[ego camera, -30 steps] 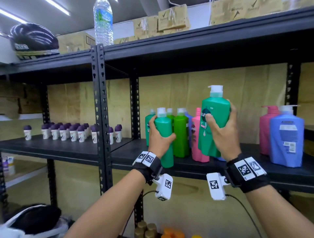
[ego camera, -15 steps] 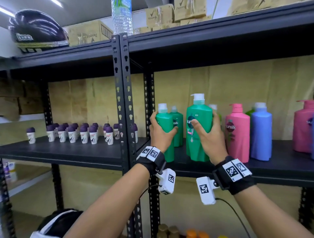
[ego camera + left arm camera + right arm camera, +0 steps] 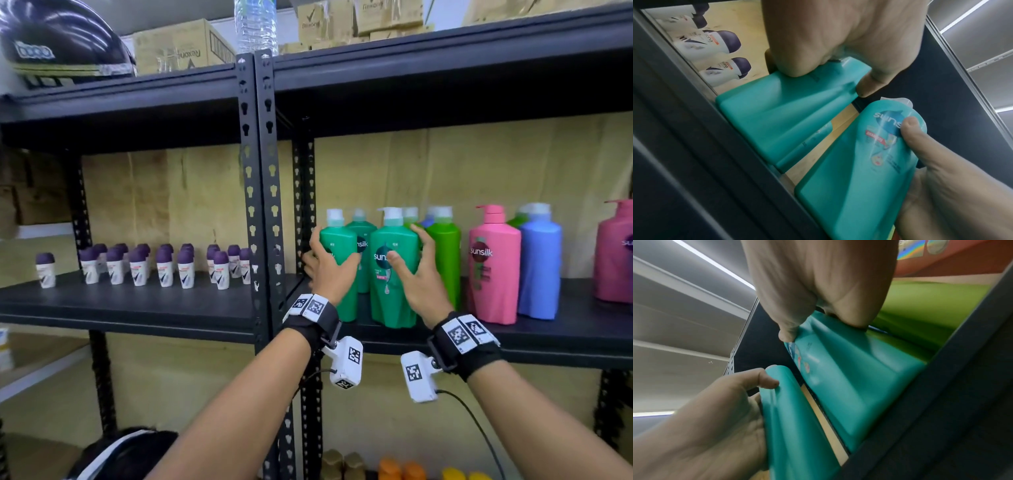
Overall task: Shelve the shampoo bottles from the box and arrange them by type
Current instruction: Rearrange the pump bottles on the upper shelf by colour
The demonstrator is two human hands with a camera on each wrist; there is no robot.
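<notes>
Two dark green Sunsilk pump bottles stand side by side at the left end of the black shelf (image 3: pixel 565 339). My left hand (image 3: pixel 325 267) grips the leftmost green bottle (image 3: pixel 337 240) from the front, thumb on its right side, fingers round its left; the left wrist view shows the same green bottle (image 3: pixel 777 113). My right hand (image 3: pixel 414 270) holds the second green bottle (image 3: pixel 390 298), thumb on the label, fingers loosely along its right side. The right wrist view shows this second green bottle (image 3: pixel 855 378) standing on the shelf. A third dark green bottle stands behind.
Right of the green pair stand a light green bottle (image 3: pixel 445 260), a pink bottle (image 3: pixel 493 274), a blue bottle (image 3: pixel 539 267) and another pink one (image 3: pixel 616 260). A black upright post (image 3: pixel 260 205) borders the left bottle. Several purple-capped roll-ons (image 3: pixel 164 267) fill the left bay.
The right hand brought its green bottle down and left, and it now stands on the shelf beside the left one. The right fingers have loosened. The left hand kept its grip.
</notes>
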